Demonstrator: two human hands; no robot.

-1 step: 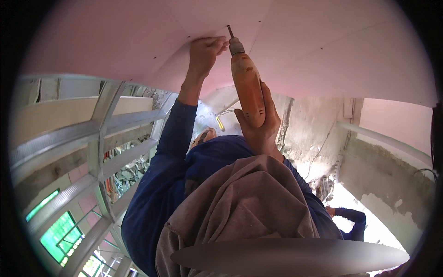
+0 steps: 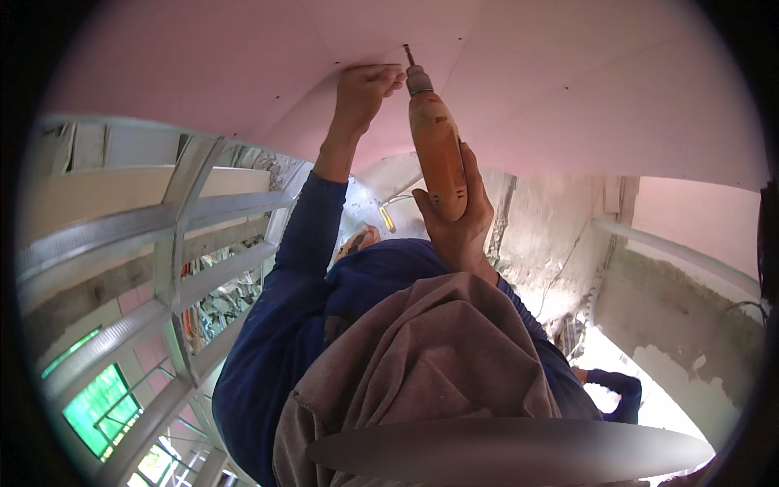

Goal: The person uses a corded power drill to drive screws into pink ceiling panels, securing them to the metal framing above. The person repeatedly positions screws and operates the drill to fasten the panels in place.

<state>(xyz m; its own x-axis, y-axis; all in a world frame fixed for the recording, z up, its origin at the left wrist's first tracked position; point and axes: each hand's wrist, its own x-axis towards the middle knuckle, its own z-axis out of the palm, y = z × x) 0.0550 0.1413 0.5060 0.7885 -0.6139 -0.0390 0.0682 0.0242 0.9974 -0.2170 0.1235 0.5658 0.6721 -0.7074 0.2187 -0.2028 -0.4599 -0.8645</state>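
Note:
My right hand (image 2: 466, 219) grips an orange power drill (image 2: 438, 150) from behind its body. The drill points up and away, and its bit (image 2: 410, 55) meets the pink board (image 2: 519, 97) at a small dark spot, probably a screw head. Close beside the chuck, my left hand (image 2: 369, 91) rests against the board with its fingers curled closed. Whatever those fingers may hold is hidden. Several small dark spots dot the board around the drill.
Metal framing (image 2: 174, 235) rises at the left, with rubble (image 2: 223, 300) behind it. A yellow tool (image 2: 387, 217) lies below, near a foot. At lower right shows another person's sleeved arm (image 2: 621, 390). A patchy wall (image 2: 682, 316) stands to the right.
The view has shifted very slightly, so the drill and the board's spots appear a little farther right. Both hands keep the same hold and place against the board.

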